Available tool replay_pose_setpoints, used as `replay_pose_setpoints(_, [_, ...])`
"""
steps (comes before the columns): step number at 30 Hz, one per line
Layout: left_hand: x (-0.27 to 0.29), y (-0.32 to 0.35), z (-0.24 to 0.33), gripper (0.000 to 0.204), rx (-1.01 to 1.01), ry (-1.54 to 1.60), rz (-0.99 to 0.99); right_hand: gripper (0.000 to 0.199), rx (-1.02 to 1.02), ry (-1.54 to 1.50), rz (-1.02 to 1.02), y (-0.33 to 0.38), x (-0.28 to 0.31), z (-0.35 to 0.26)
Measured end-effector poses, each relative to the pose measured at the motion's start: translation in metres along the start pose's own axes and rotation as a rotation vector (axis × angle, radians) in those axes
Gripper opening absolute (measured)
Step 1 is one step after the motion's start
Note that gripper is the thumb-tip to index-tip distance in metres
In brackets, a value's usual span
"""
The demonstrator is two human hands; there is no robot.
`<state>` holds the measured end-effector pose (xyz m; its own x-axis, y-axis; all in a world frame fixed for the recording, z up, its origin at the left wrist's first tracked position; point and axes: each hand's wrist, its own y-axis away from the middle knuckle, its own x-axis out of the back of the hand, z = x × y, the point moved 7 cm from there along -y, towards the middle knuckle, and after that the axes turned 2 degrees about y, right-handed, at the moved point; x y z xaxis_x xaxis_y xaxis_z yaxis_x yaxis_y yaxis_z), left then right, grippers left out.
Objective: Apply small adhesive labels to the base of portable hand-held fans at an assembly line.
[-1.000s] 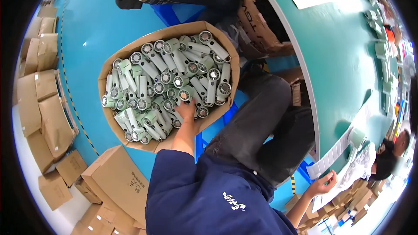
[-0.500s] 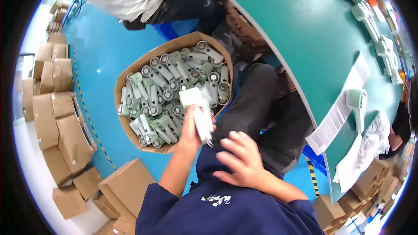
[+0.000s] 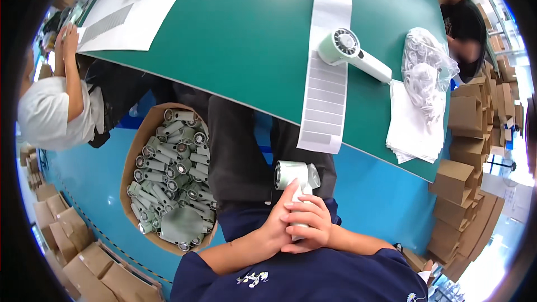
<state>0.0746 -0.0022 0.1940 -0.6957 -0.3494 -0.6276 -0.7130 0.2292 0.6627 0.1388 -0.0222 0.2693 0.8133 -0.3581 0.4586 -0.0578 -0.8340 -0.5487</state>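
Note:
Close in front of my body, a pale green and white handheld fan (image 3: 292,175) is held upright over my lap. My left hand (image 3: 272,229) grips its handle from the left, thumb along the side. My right hand (image 3: 311,222) has its fingers wrapped round the same handle, overlapping the left. Behind the fan's head shows a second rounded, pale part (image 3: 314,177); whether it belongs to another fan I cannot tell. The lower handle is mostly hidden by my fingers.
At my left a cardboard box (image 3: 134,159) holds many similar fans. On the green table (image 3: 240,39) lie a label strip (image 3: 324,106), another fan (image 3: 369,66), white papers (image 3: 411,126) and a clear bag of white cables (image 3: 422,72). Co-workers are at far left (image 3: 56,112) and far right (image 3: 470,28).
My view has swung right toward the table. The held fan has come from above the box to in front of my body, and my right hand, open before, has closed round it.

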Motion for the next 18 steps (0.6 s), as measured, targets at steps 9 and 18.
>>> replay_pose_setpoints(9, [-0.038, -0.020, 0.031, 0.042, -0.179, -0.267, -0.212, 0.042, -0.393, -0.231, 0.362, 0.001, 0.040, 0.067])
replay_pose_setpoints(18, [-0.058, -0.025, 0.021, 0.047, -0.126, -0.381, -0.144, 0.036, -0.339, -0.245, 0.416, -0.008, 0.064, 0.068])
